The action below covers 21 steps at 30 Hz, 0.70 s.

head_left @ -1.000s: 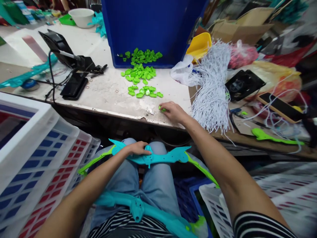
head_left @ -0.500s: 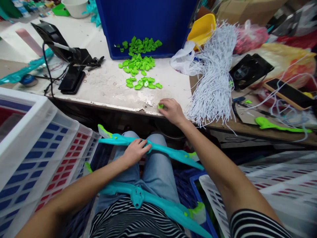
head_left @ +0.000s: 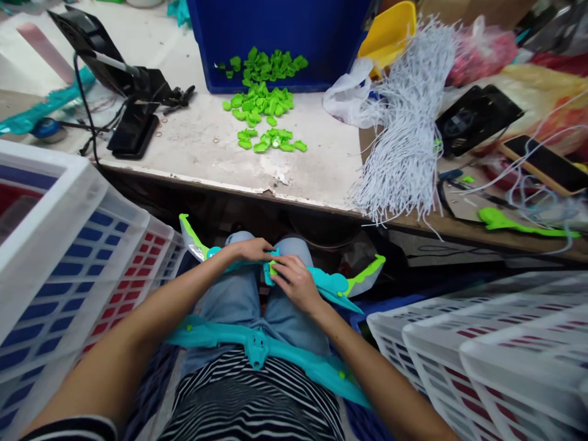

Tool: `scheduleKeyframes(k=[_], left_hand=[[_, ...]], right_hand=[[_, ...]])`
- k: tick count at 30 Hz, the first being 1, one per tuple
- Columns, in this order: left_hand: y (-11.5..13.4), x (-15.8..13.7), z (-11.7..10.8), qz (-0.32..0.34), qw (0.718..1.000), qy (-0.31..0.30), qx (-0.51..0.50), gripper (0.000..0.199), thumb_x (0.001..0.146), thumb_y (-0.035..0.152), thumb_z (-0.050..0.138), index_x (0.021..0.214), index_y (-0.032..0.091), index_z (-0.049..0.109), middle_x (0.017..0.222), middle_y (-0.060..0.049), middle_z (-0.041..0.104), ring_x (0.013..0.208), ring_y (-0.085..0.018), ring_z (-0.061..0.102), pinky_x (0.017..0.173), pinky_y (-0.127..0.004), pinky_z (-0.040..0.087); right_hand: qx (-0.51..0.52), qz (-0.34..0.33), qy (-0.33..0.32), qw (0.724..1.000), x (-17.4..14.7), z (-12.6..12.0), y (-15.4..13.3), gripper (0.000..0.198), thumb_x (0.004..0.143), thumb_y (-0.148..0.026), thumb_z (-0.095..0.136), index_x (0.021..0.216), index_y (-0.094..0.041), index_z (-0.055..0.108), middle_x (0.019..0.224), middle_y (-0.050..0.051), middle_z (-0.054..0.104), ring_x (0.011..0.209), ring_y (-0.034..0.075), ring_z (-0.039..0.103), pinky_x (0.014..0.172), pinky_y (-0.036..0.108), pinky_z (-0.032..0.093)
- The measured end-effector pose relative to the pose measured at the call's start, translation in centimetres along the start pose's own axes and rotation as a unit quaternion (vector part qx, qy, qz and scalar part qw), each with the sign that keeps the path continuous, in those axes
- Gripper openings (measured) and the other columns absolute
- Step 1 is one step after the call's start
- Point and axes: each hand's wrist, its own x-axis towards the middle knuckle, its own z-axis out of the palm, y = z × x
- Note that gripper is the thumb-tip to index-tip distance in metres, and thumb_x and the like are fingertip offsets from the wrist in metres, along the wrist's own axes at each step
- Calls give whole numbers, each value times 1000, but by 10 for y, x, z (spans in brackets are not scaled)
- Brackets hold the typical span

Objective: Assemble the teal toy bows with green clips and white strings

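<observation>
Across my knees lies a teal plastic toy bow [head_left: 328, 280] with green-and-clear tips. My left hand [head_left: 255, 250] is closed around its middle. My right hand [head_left: 296, 282] pinches a small green plastic piece [head_left: 273, 268] against the bow's centre; the fingers partly hide where the two meet. A second teal bow [head_left: 220, 334] rests on my lap, nearer my body, with a holed block at its centre. On the table in front, several loose green pieces [head_left: 261, 101] lie in a heap that runs into a tipped blue bin [head_left: 275, 37].
White strings [head_left: 404, 135] hang over the table edge at right, beside a yellow scoop [head_left: 388, 37]. A phone [head_left: 546, 162] and a green strip [head_left: 523, 225] lie farther right. White crates [head_left: 68, 245] stand at left, others [head_left: 487, 343] at right. A black stand [head_left: 131, 122] sits on the table.
My right hand has come down from the table edge to the bow's centre, bringing the green piece. The bow has turned, so its green tips now stand up more.
</observation>
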Motion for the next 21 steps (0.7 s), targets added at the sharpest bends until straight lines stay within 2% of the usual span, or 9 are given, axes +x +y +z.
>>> scheduleKeyframes(k=[4, 9, 11, 13, 15, 17, 19, 21], left_hand=[[-9, 1, 6, 6, 999, 18, -47, 35, 82, 45, 51, 84, 14, 67, 76, 1, 66, 76, -15, 55, 66, -20, 37], [-13, 0, 5, 8, 997, 3, -76, 37, 82, 44, 52, 91, 12, 69, 83, -2, 69, 81, -16, 56, 69, -20, 39], [-11, -1, 5, 17, 997, -2, -70, 41, 82, 46, 54, 97, 10, 68, 87, -3, 69, 82, -16, 57, 69, -20, 39], [-6, -1, 7, 21, 998, 3, -51, 44, 81, 46, 55, 100, 8, 67, 90, -5, 69, 81, -17, 57, 68, -20, 40], [-1, 0, 9, 13, 1000, 4, -23, 44, 81, 45, 55, 102, 7, 67, 92, -7, 69, 79, -17, 58, 66, -21, 40], [3, 1, 11, -2, 1000, 8, 3, 42, 81, 41, 56, 103, 7, 66, 92, -8, 69, 78, -18, 59, 65, -22, 40], [5, 4, 12, -19, 999, 19, 29, 40, 80, 38, 57, 103, 7, 66, 92, -9, 69, 77, -18, 60, 64, -23, 40], [5, 6, 11, -35, 997, 40, 49, 38, 79, 36, 59, 103, 7, 66, 91, -9, 69, 77, -19, 60, 63, -24, 41]], right_hand=[[-4, 22, 18, 1000, 0, 8, 3, 20, 90, -29, 55, 100, -20, 69, 103, 10, 68, 99, 24, 58, 84, 44, 53], [13, 36, 18, 999, -9, 15, 1, 17, 89, -29, 58, 99, -23, 69, 104, 8, 69, 108, 26, 55, 90, 47, 49], [23, 72, 24, 997, -11, 17, 1, 15, 87, -30, 60, 98, -24, 68, 104, 7, 69, 110, 27, 54, 93, 49, 46], [35, 137, 23, 990, -9, 15, 3, 21, 82, -32, 66, 101, -23, 66, 108, 7, 67, 110, 27, 54, 94, 48, 46], [41, 211, -8, 977, -3, 11, 7, 39, 73, -35, 74, 109, -22, 63, 112, 9, 64, 107, 27, 56, 91, 46, 47], [31, 270, -71, 960, 7, 7, 10, 54, 65, -36, 79, 114, -23, 60, 113, 9, 64, 106, 29, 57, 89, 47, 46], [13, 298, -133, 945, 15, 4, 11, 58, 62, -34, 81, 115, -25, 60, 114, 7, 65, 108, 30, 57, 90, 49, 44], [-6, 309, -153, 939, 21, 3, 9, 57, 60, -32, 81, 114, -26, 61, 115, 6, 66, 110, 31, 57, 91, 49, 42]])
